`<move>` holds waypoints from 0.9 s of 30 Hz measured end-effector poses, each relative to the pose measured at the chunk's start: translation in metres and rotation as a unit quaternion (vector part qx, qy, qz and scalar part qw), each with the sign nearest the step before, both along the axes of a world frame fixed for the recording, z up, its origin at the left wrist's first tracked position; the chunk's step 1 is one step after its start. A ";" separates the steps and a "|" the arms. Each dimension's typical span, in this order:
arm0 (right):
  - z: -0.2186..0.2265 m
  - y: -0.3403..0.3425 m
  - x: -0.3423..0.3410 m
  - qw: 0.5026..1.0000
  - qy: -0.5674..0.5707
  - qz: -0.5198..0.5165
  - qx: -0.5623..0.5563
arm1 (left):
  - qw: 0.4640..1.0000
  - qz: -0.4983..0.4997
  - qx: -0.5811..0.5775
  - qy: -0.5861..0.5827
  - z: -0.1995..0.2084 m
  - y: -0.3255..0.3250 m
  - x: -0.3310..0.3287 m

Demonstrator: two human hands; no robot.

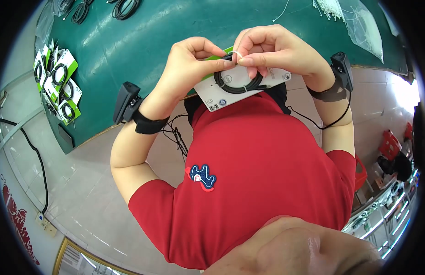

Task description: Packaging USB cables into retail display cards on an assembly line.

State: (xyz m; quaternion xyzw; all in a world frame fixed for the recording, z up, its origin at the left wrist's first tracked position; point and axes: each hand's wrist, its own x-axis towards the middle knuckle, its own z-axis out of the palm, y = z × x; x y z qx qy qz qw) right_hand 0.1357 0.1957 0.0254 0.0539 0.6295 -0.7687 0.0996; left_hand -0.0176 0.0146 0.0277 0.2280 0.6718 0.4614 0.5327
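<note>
A coiled black cable (235,90) lies against a white and green backing card (213,99), held over the near edge of the table. My left hand (196,59) is closed at the top left of the coil, its thumb pressed on the cable and card. A thin white cable tie (238,53) makes a small loop at the top of the coil. My right hand (274,48) pinches at this tie with thumb and forefinger, the other fingers curled over the card. The tie's ends are partly hidden by my fingertips.
Several carded black cables (58,82) are piled on the green table (116,59) at the left. Loose coiled cables (125,8) lie at the far left. White cable ties (330,8) and a clear plastic bag (366,32) are at the far right.
</note>
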 end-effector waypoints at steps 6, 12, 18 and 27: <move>-0.001 -0.006 0.002 0.998 -0.045 -0.044 0.014 | 0.991 0.009 -0.009 -0.130 -0.014 -0.003 -0.003; -0.005 -0.015 0.006 0.994 0.002 -0.079 0.078 | 0.984 0.026 -0.006 -0.173 -0.020 -0.007 -0.003; -0.021 -0.023 0.008 0.984 0.061 -0.145 0.082 | 0.981 0.024 -0.010 -0.191 -0.024 -0.006 -0.004; -0.023 -0.033 0.007 0.875 0.228 -0.180 0.387 | 0.982 0.029 0.000 -0.187 -0.030 -0.010 -0.002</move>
